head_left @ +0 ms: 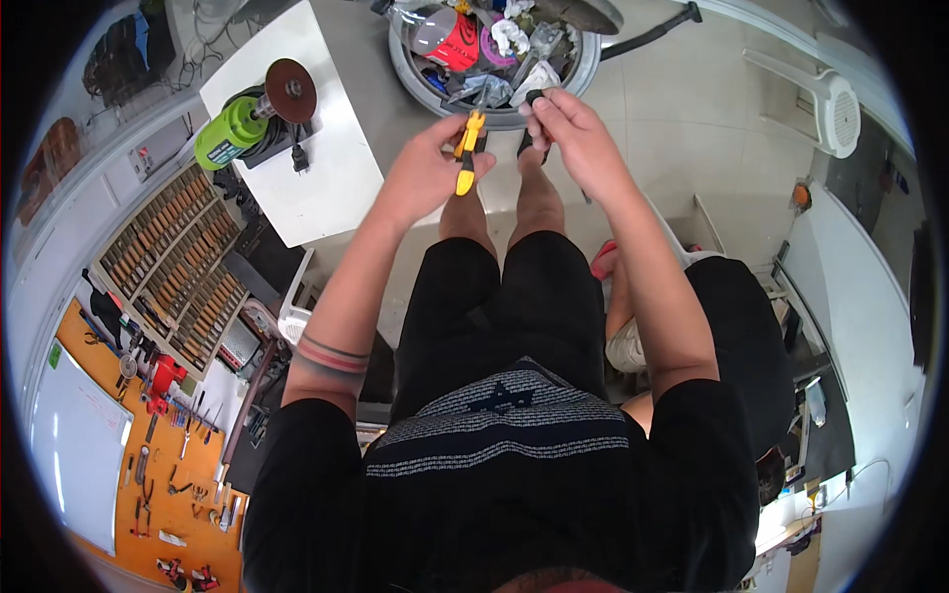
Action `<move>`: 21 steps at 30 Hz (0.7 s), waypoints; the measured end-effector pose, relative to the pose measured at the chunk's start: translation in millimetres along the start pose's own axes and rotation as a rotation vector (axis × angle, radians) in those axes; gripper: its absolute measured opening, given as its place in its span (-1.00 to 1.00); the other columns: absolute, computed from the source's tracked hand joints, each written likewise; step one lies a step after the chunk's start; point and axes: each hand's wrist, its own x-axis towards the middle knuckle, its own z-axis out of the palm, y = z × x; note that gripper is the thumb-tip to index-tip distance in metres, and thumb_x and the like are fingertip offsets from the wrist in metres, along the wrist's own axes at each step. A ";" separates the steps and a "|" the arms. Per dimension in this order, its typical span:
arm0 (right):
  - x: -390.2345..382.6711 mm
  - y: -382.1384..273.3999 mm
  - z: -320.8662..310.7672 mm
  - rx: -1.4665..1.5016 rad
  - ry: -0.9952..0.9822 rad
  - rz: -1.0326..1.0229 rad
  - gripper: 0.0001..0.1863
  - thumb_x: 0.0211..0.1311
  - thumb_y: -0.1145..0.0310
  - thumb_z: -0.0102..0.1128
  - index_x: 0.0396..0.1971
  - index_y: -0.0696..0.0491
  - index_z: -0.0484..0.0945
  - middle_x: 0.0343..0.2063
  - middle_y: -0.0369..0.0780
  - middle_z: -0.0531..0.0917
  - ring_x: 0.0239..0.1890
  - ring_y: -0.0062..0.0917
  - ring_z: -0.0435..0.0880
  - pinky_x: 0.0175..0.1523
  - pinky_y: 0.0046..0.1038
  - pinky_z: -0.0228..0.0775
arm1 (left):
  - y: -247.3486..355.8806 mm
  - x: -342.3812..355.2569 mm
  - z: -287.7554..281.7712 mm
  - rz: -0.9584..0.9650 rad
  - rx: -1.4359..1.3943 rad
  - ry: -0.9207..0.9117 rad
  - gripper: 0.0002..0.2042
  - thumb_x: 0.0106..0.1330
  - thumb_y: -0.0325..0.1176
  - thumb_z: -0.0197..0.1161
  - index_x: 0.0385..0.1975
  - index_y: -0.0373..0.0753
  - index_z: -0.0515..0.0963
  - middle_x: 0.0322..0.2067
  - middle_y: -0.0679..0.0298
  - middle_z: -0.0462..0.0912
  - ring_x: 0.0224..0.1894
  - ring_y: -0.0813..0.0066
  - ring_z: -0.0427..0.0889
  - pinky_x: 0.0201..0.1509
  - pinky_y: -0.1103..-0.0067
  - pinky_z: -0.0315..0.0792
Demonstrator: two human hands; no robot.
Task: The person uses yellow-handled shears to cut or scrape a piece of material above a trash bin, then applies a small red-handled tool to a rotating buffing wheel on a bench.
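My left hand is closed round a yellow-and-black hand tool. The tool's yellow end points up past my thumb, and its exact kind is not clear. Level with it, my right hand pinches a small dark piece between thumb and fingertips; what it belongs to is mostly hidden. Both hands are held apart, just on my side of a round grey bin. Inside the bin lie crumpled paper, plastic wrappings and a clear bottle with a red label.
A green angle grinder with a brown disc rests on a white table at left. Racks of wooden-handled tools and an orange tool board stand further left. Another person in black sits close at my right. A white plastic chair stands far right.
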 end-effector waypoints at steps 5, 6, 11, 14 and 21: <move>12.2 -2.1 -1.0 -0.057 0.034 0.044 -0.73 0.74 0.22 0.08 0.00 0.10 0.63 -0.42 -0.43 0.50 -0.41 -0.75 0.36 -0.27 -0.65 0.23 | -7.9 29.8 -17.6 0.080 0.281 -0.064 -0.48 0.23 -0.17 0.59 0.14 -0.26 0.68 -0.24 0.08 0.73 -0.18 0.20 0.67 0.04 0.38 0.56; 12.3 -1.9 -1.3 -0.051 0.067 0.038 -0.74 0.70 0.23 0.11 -0.06 0.12 0.64 -0.43 -0.42 0.54 -0.40 -0.74 0.41 -0.25 -0.61 0.29 | -2.7 32.0 -18.2 0.067 0.276 -0.076 -0.48 0.23 -0.17 0.59 0.14 -0.26 0.68 -0.24 0.08 0.73 -0.18 0.20 0.67 0.04 0.38 0.56; 19.9 17.2 -2.4 -0.170 0.150 0.021 -0.75 0.67 0.24 0.16 -0.13 0.13 0.64 -0.43 -0.40 0.60 -0.39 -0.73 0.48 -0.24 -0.57 0.37 | -9.5 45.4 -21.0 0.052 0.352 -0.203 -0.45 0.29 -0.18 0.57 0.25 -0.24 0.64 -0.13 0.24 0.73 -0.22 0.47 0.72 -0.03 0.50 0.59; 21.4 21.8 0.4 -0.225 0.160 -0.028 -0.76 0.65 0.25 0.19 -0.12 0.13 0.64 -0.42 -0.40 0.61 -0.38 -0.75 0.50 -0.24 -0.58 0.38 | -8.9 51.8 -22.1 0.005 0.310 -0.246 -0.44 0.26 -0.22 0.55 0.26 -0.23 0.66 -0.17 0.21 0.73 -0.23 0.44 0.68 -0.02 0.47 0.58; 21.9 28.2 4.9 -0.180 0.173 -0.082 -0.79 0.63 0.29 0.23 -0.10 0.14 0.66 -0.40 -0.37 0.66 -0.35 -0.77 0.52 -0.24 -0.60 0.39 | -8.5 58.8 -14.9 0.034 0.339 -0.275 -0.51 0.20 -0.27 0.50 0.17 -0.21 0.73 -0.19 0.19 0.74 -0.19 0.41 0.66 0.03 0.44 0.57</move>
